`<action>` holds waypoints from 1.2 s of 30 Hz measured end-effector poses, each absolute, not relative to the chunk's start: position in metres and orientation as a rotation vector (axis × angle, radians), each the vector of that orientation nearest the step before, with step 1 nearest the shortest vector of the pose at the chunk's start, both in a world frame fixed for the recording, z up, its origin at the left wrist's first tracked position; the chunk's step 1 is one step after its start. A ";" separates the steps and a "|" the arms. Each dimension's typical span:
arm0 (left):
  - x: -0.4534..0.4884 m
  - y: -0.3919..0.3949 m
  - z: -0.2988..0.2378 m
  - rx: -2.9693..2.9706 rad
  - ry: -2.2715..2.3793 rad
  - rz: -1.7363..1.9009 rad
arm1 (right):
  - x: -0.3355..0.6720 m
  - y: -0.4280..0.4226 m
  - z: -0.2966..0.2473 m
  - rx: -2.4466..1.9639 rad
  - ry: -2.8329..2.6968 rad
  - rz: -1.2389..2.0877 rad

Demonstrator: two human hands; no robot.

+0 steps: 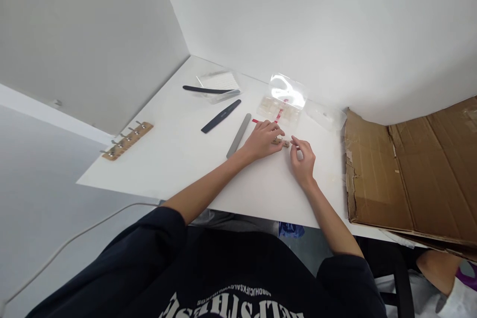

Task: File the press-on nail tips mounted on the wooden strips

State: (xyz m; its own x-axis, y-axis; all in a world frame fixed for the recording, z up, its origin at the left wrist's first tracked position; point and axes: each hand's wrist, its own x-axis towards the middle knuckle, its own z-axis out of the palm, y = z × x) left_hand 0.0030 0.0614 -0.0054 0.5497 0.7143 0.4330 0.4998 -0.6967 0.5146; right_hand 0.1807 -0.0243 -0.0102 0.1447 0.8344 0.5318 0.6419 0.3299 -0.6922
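My left hand (264, 140) is closed around a small wooden strip (285, 143) lying low over the white table, and its fingers cover most of the strip. Just right of the strip's end, my right hand (302, 159) has thumb and forefinger pinched together. Whatever sits in that pinch is too small to make out. Behind both hands stands an opened clear plastic case (269, 106) with pale pieces inside and a red strip across it. A grey nail file (239, 136) lies by my left wrist.
Farther left lie a black nail file (221, 117), a curved black file (204, 90) and a clear packet (219, 81). A wooden bar with metal clips (128, 141) is near the left edge. An open cardboard box (376, 174) stands right; a person's arm (439, 271) shows below it.
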 end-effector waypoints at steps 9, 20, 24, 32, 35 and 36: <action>0.004 0.062 -0.009 2.496 1.003 0.892 | 0.184 -0.023 -0.017 -1.414 -1.628 0.202; 0.005 0.062 -0.007 2.504 1.024 0.838 | 0.185 -0.022 -0.019 -1.423 -1.708 0.168; 0.004 0.062 -0.009 2.505 1.022 0.847 | 0.187 -0.022 -0.023 -1.401 -1.758 0.153; 0.004 0.063 -0.012 2.528 1.025 0.870 | 0.192 -0.021 -0.030 -1.426 -1.898 0.134; 0.004 0.062 -0.013 2.522 1.023 0.869 | 0.192 -0.021 -0.029 -1.454 -1.920 0.124; 0.004 0.062 -0.013 2.520 1.020 0.871 | 0.192 -0.021 -0.028 -1.469 -1.924 0.114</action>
State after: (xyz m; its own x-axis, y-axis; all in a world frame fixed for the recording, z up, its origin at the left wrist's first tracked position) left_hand 0.0038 0.0619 -0.0130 0.5676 0.7043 0.4264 0.5313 -0.7089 0.4638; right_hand 0.1918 -0.0210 -0.0281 -0.1092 0.8746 0.4724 0.8127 0.3522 -0.4641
